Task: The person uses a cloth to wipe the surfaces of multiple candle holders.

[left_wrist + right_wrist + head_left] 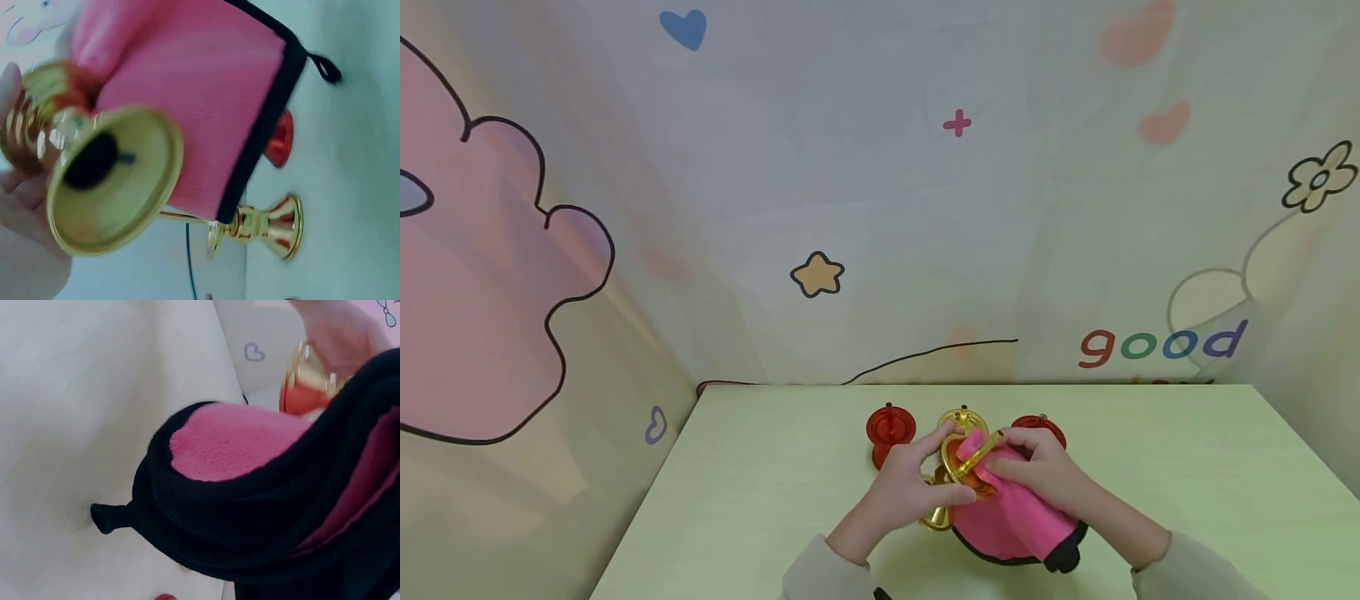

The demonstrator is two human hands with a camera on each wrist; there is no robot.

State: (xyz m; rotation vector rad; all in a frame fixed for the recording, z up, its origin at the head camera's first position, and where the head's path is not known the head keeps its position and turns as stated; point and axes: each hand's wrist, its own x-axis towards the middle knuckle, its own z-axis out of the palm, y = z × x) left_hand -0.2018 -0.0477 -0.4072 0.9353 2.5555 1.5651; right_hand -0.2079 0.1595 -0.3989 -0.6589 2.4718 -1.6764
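Observation:
My left hand [906,492] grips a gold candlestick [951,467], thumb and fingers spread around its dish. The candlestick is tilted, its upright rod [981,452] slanting up to the right. In the left wrist view its flared base [156,181] faces the camera, dark and hollow underneath. With my right hand [1048,471] I pinch a pink cloth [1018,521] with black edging against the dish, close to the rod. The rest of the cloth hangs down in folds toward the table. In the right wrist view the cloth [237,447] covers my right fingers.
Behind the hands stand a red candlestick [891,427] on the left, another gold candlestick [973,414] in the middle and a second red one [1051,427] on the right. The pale green table [737,500] meets a printed backdrop [887,192] at its far edge.

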